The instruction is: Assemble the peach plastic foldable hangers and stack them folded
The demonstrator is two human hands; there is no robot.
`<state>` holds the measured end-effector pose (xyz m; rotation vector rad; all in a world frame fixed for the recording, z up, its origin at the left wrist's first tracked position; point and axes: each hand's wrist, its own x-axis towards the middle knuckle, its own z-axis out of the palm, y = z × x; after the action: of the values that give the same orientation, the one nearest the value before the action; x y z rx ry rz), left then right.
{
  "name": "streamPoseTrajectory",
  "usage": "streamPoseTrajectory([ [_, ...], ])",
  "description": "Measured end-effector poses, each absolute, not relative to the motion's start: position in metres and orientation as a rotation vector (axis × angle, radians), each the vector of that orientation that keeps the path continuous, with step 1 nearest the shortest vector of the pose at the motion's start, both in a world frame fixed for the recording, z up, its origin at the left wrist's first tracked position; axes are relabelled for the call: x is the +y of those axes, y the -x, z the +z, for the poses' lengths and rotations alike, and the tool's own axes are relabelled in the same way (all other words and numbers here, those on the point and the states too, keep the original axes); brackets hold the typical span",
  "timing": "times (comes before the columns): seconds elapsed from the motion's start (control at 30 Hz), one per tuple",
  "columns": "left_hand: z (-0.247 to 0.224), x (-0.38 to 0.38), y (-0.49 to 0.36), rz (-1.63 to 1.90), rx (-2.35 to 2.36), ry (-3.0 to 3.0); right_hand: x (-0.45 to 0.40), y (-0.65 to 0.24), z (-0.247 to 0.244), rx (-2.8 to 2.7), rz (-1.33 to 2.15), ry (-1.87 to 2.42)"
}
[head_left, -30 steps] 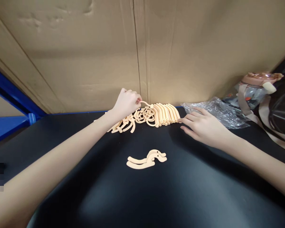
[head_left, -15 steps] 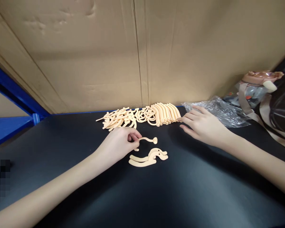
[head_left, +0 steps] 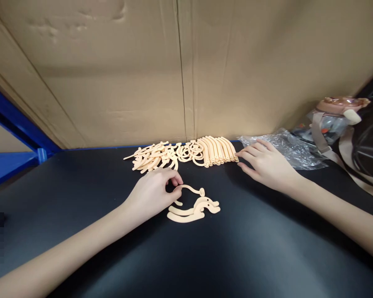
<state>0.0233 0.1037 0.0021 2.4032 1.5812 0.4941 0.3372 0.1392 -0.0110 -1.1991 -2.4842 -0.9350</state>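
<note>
My left hand point(head_left: 153, 188) is closed, thumb against fingers, on a thin curved beige piece point(head_left: 191, 188) with a round knob at its right end. Its other end curls out below the thumb. Just in front of that lie two larger beige curved pieces point(head_left: 189, 215), side by side and overlapping, with small dark holes near their right ends. My right hand point(head_left: 262, 161) is open, fingers stretched to the left. Its fingertips are at the right end of a neat row of curved beige strips point(head_left: 217, 150); whether they press on the last strip I cannot tell.
Left of the row, loose beige pieces point(head_left: 153, 157) lie in a heap, with ring-like curved pieces point(head_left: 186, 152) between. Behind my right hand are a crumpled clear plastic bag point(head_left: 294, 147) and a strapped bottle point(head_left: 335, 118). Cardboard point(head_left: 127, 74) walls the back of the black table point(head_left: 205, 260).
My left hand and the knobbed piece have come slightly lower, closer to the two larger pieces. My right hand has shifted only a little, staying at the row's right end.
</note>
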Motion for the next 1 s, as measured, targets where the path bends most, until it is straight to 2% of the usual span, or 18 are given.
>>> streamPoseTrajectory([
  [0.33, -0.007, 0.109, -0.02, 0.522, 1.541, -2.404, 0.143, -0.338, -0.019, -2.528, -0.825, 1.18],
  [0.77, -0.011, 0.106, -0.022, 0.503, 1.448, -2.709, 0.15, -0.341, -0.025, -2.513, -0.604, 1.328],
  [1.0, -0.011, 0.106, -0.022, 0.487, 1.453, -2.716, 0.15, -0.343, -0.023, -2.506, -0.633, 1.367],
])
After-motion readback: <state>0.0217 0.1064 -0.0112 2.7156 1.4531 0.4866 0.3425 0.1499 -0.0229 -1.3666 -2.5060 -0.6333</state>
